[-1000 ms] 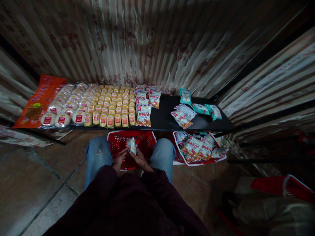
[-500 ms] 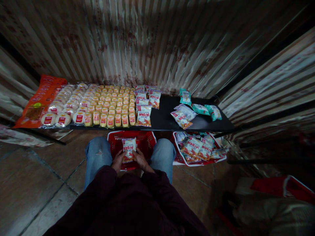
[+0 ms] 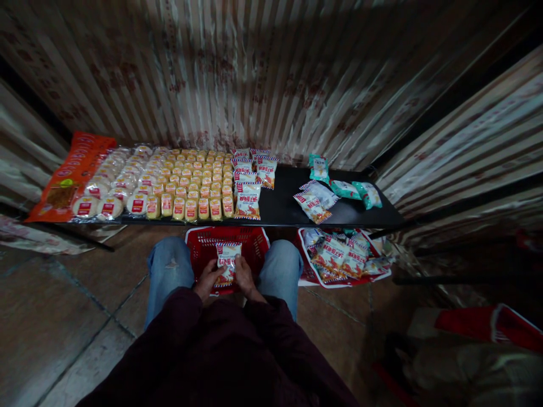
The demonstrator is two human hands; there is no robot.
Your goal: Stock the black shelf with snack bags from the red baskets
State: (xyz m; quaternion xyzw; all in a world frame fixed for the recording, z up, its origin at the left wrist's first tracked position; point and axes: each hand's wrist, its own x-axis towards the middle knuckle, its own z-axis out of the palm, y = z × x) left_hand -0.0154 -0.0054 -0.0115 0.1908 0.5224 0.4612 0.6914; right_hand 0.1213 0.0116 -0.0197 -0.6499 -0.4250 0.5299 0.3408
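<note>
The left hand and right hand pinch a snack packet by its two sides, above a red basket between the knees; the fingertips behind the packet are hidden. Its printing is red on white, too blurred to read. On the bench, the round cakes and yellow cakes carry small red labels, also illegible. The orange bag has a yellow-green spot and dim lettering. Packets in the right-hand basket overlap, partly hiding one another.
</note>
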